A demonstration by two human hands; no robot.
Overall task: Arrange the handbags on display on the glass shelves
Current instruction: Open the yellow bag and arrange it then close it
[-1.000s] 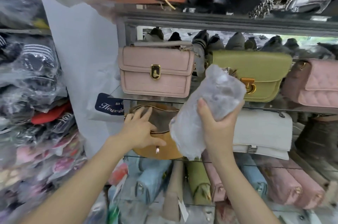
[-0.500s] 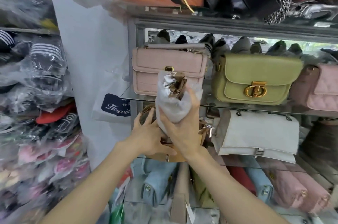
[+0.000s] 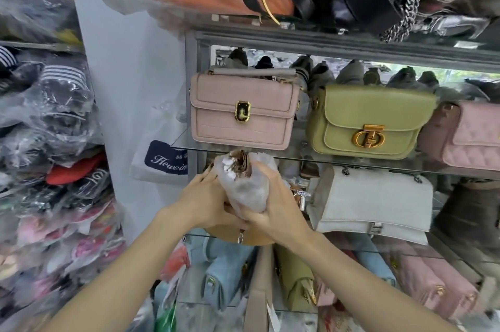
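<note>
Both hands have closed together on the wrapped bundle (image 3: 244,182), now lower, under the pink bag (image 3: 243,109). Right hand (image 3: 273,209) wraps its fingers around the plastic; left hand (image 3: 205,200) grips its left side, over the tan bag (image 3: 230,234) on the glass shelf (image 3: 351,161).

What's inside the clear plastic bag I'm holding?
At the open top of the plastic bag, brown straps and white paper show. The cloudy plastic and both hands hide everything lower down.
</note>
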